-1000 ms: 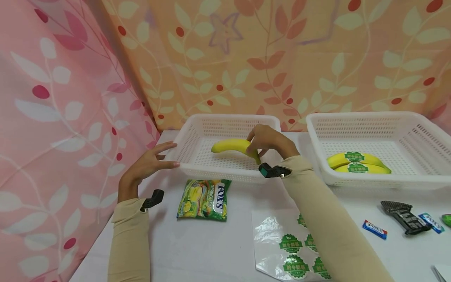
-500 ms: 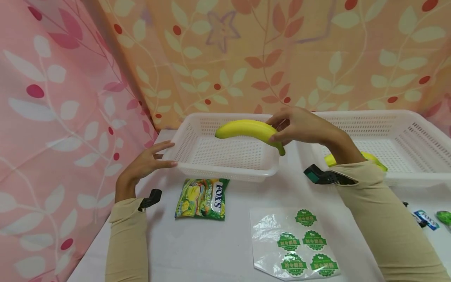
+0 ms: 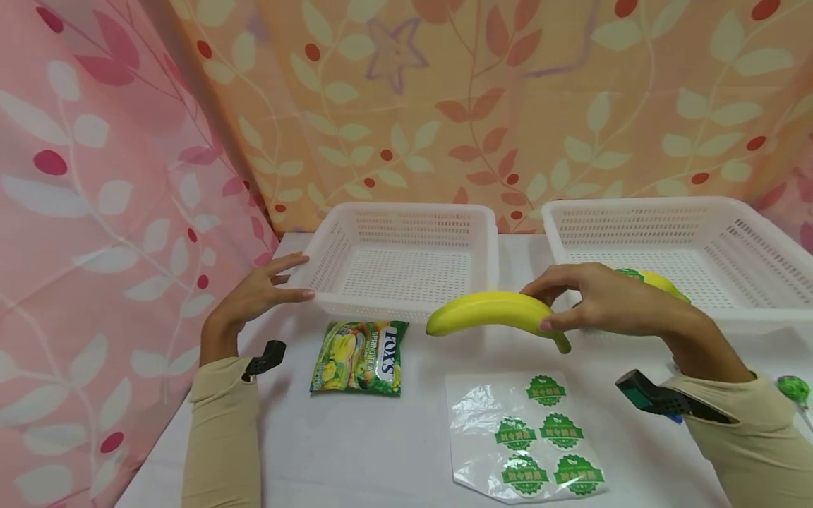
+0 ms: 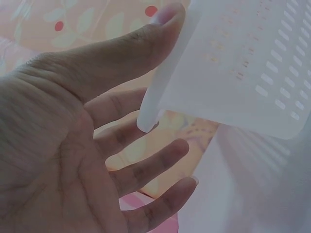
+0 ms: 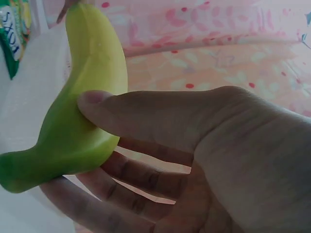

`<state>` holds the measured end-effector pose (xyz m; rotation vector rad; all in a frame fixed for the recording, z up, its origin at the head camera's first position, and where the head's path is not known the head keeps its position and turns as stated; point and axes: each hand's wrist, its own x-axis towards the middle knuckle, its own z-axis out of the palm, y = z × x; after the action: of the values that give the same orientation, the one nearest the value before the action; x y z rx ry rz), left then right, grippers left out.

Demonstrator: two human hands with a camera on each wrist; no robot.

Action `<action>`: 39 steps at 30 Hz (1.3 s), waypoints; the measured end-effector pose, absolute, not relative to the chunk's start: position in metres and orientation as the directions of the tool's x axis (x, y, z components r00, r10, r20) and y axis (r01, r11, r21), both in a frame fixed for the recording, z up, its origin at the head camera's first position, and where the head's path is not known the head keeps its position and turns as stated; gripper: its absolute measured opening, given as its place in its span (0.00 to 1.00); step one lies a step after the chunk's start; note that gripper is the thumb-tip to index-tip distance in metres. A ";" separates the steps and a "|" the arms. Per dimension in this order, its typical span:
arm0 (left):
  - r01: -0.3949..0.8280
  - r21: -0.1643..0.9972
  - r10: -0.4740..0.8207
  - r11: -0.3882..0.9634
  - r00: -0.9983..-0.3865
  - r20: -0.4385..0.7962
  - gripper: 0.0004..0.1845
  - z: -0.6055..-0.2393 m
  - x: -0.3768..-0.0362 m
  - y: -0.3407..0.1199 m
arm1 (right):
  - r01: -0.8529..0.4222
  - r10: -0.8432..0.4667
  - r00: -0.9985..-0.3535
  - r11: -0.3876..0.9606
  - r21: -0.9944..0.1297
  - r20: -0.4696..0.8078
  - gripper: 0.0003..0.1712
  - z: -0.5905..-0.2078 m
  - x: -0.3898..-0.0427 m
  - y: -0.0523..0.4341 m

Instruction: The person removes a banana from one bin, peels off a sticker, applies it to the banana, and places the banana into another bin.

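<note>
While the left hand [image 3: 257, 296] rests with straight, spread fingers against the near left corner of the empty basket [image 3: 406, 212], gripping nothing, the banana [image 3: 492, 314] hangs in the air well off to its right, in front of that basket's near right corner. The left wrist view shows the thumb [image 4: 121, 58] laid along the basket's rim [image 4: 160, 92] and the other fingers fanned out below it, so this hand only steadies the basket.

Just right of the left hand, and nearer the person, a green sweet packet [image 3: 358, 358] lies flat on the table [image 3: 356, 451].

The right hand [image 3: 610, 303] holds the banana by its stem end, thumb on the near side and fingers curled over the far side; the right wrist view shows the thumb [image 5: 126, 114] pressed on the greenish neck of the fruit [image 5: 77, 121]. The banana's long axis runs nearly level and across the body, its blunt tip pointing left toward the left hand, its stem poking out below the right hand. It is clear of the table and touches neither basket. The right hand is therefore the one on it; the left is well apart from it.

Below the banana, a clear sheet of green stickers [image 3: 530, 441] lies on the table. Beyond the right hand stands a second basket [image 3: 673, 212] with another stickered banana [image 3: 660, 283] partly hidden behind the knuckles.
</note>
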<state>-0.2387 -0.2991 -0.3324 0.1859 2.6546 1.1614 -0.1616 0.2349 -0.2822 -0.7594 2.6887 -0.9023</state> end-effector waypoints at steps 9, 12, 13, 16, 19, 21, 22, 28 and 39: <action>0.019 0.728 0.205 0.686 -0.964 -0.169 0.53 -0.325 -0.235 -0.294 | -0.318 -0.536 -0.831 0.678 -0.662 -0.150 0.24 -0.318 -0.150 0.236; 0.050 0.717 0.214 0.696 -0.967 -0.140 0.51 -0.320 -0.234 -0.287 | -0.302 -0.518 -0.839 0.698 -0.649 -0.168 0.24 -0.329 -0.151 0.235; 0.064 0.716 0.213 0.695 -0.970 -0.120 0.50 -0.318 -0.234 -0.284 | -0.294 -0.511 -0.842 0.706 -0.644 -0.176 0.25 -0.332 -0.152 0.235; 0.140 0.728 0.208 0.671 -0.978 -0.004 0.44 -0.312 -0.233 -0.266 | -0.269 -0.487 -0.850 0.729 -0.630 -0.201 0.26 -0.343 -0.154 0.236; 0.268 0.758 0.247 0.595 -0.958 0.145 0.37 -0.305 -0.228 -0.240 | -0.259 -0.469 -0.858 0.748 -0.611 -0.210 0.28 -0.350 -0.156 0.237; 0.363 0.761 0.306 0.538 -0.925 0.225 0.33 -0.302 -0.222 -0.218 | -0.271 -0.466 -0.862 0.754 -0.599 -0.197 0.28 -0.354 -0.158 0.238; 0.399 0.763 0.343 0.508 -0.907 0.245 0.31 -0.300 -0.218 -0.206 | -0.282 -0.470 -0.863 0.753 -0.594 -0.185 0.28 -0.356 -0.159 0.240; 0.558 0.735 0.600 0.384 -0.756 0.261 0.26 -0.310 -0.189 -0.127 | -0.293 -0.455 -0.878 0.756 -0.585 -0.149 0.28 -0.363 -0.162 0.241; 0.695 0.582 0.852 0.422 -0.524 0.008 0.36 -0.381 -0.153 -0.030 | -0.296 -0.442 -0.887 0.764 -0.574 -0.130 0.26 -0.368 -0.161 0.238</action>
<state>-0.1529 -0.0305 -0.3811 1.3407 2.3909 0.7737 -0.1607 0.2378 -0.3680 -0.5766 2.7022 -0.8155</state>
